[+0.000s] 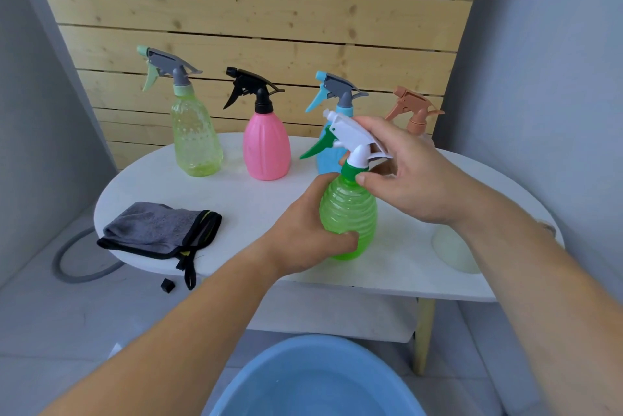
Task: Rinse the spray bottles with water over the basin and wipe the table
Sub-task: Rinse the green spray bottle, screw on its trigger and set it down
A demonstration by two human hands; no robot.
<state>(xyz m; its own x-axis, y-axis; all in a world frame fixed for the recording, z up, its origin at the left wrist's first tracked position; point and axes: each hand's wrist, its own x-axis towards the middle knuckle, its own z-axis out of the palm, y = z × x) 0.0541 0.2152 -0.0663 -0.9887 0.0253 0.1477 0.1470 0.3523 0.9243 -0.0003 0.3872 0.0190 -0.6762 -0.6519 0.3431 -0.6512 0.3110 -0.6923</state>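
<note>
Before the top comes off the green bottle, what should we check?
1. Left hand grips the green bottle round its body: ok.
2. Right hand holds the spray head at its collar: ok.
3. Bottle above the blue basin: not ok, it is over the table.
4. Water in the basin: cannot tell.
5. Grey cloth on the table for wiping: ok.

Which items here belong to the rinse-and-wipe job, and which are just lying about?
Job: green bottle, held by left hand and right hand; yellow-green bottle, pink bottle, blue bottle, peach bottle; blue basin; grey cloth; white table.
Lying about: grey hose and small black cube on the floor; pale object at the table's right edge, unclear what.
</note>
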